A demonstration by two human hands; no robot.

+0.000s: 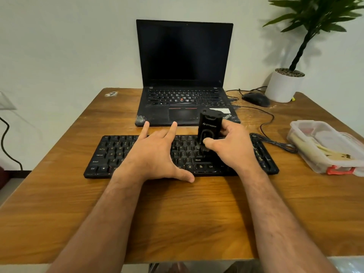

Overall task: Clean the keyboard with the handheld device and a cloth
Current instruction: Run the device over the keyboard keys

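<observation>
Black keyboard (181, 156) sits mid-table (59, 203) right in front of the open laptop (185, 75), left hand (157, 152) spread flat over its middle keys with fingers straight, right hand (232, 146) wrapped around the black handheld device (209, 129), held upright, brush end down on the keyboard's right-side keys.

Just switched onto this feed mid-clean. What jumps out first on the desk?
The two bare forearms reaching over the black keyboard at the middle of the wooden table: the right hand grips an upright black handheld device, brush end on the right-side keys, while the left hand lies spread over the keys. Behind stands an open laptop with a dark screen; a potted plant fills the far right corner.
</observation>
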